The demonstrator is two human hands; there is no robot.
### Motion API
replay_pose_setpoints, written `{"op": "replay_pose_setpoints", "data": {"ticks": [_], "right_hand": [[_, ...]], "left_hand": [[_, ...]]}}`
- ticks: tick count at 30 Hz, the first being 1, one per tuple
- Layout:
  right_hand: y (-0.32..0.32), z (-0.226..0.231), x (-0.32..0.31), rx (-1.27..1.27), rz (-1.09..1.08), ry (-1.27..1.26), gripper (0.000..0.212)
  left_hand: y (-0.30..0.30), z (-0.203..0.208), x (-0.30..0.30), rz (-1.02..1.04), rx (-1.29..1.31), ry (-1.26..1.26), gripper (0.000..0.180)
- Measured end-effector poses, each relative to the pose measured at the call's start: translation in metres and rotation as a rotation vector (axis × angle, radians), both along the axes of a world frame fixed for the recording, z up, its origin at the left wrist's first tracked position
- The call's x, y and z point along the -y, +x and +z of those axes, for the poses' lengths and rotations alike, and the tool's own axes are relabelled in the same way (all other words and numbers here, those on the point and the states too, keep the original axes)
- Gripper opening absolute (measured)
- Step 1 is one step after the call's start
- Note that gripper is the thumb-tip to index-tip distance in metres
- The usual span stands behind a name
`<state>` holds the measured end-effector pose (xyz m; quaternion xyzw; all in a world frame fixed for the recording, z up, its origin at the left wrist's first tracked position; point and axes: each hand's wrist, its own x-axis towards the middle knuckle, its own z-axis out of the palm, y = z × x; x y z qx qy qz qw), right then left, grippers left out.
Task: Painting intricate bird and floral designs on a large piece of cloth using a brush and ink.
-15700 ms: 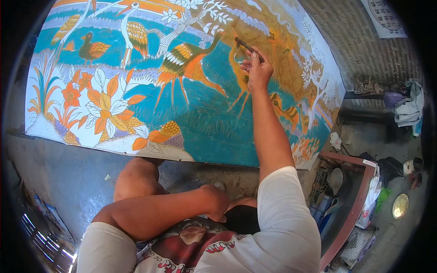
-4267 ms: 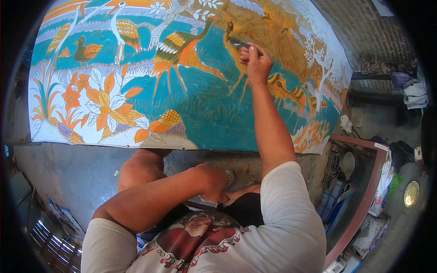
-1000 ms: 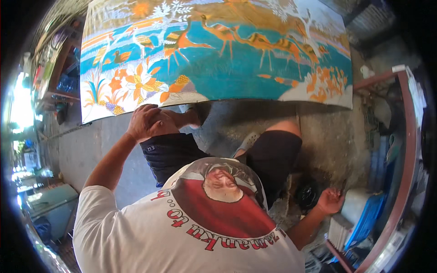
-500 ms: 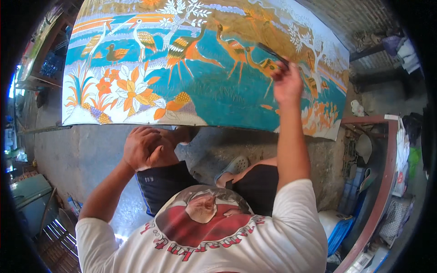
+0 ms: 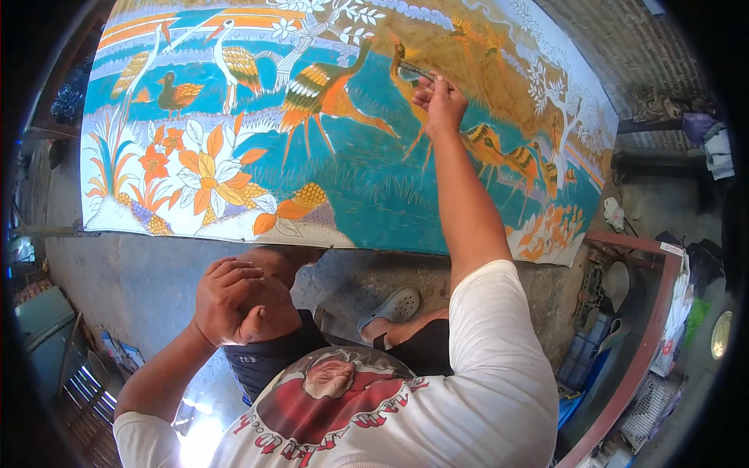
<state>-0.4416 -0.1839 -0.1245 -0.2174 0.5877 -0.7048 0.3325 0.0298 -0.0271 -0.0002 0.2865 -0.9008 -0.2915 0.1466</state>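
A large painted canvas (image 5: 390,210) of birds, plants and teal water stretches across in front of me. My right hand (image 5: 443,101) is raised over its upper middle, fingers pinched around a slim dark paintbrush (image 5: 416,72). The brush points left, its tip at the neck of an orange crane (image 5: 396,56); whether it touches is hard to tell. That hand and forearm cover part of the crane and the water. My left hand (image 5: 230,303) lies over my bent left knee (image 5: 273,300), fingers loosely spread and holding nothing.
A reddish-brown wooden frame (image 5: 651,343) with bags and baskets around it stands at the right. Corrugated metal sheeting (image 5: 647,62) rises at the far right. A grey-green box (image 5: 45,324) and slatted bamboo (image 5: 86,398) are at the lower left. My clog (image 5: 400,304) rests on the concrete floor.
My right hand has moved left and farther up the canvas with the brush, from the smaller birds to the crane's neck. My left hand stays on the knee. The whole view has shifted slightly.
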Motion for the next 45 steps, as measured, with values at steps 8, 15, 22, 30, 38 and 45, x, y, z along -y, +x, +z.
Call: {"op": "replay_pose_setpoints", "data": {"ticks": [8,15,22,30,38,45], "right_hand": [[-0.002,-0.009,-0.006,-0.076,0.115,0.049,0.03],[-0.015,-0.015,-0.007,-0.135,0.086,-0.035,0.025],[-0.01,-0.015,-0.007,-0.177,0.122,0.009,0.025],[-0.012,-0.014,-0.006,-0.163,0.125,-0.03,0.025],[-0.011,-0.018,-0.008,-0.209,0.156,0.015,0.026],[-0.013,-0.02,-0.011,-0.196,0.172,0.027,0.025]], "left_hand": [[-0.003,0.002,0.003,0.007,0.021,0.006,0.046],[-0.01,0.002,0.002,0.007,0.019,-0.002,0.046],[-0.011,0.002,0.0,0.017,0.037,-0.001,0.045],[-0.012,0.001,0.0,0.018,0.027,-0.004,0.044],[-0.013,0.003,-0.001,0.009,0.029,0.001,0.044],[-0.015,0.005,0.0,-0.005,0.04,0.012,0.044]]}}
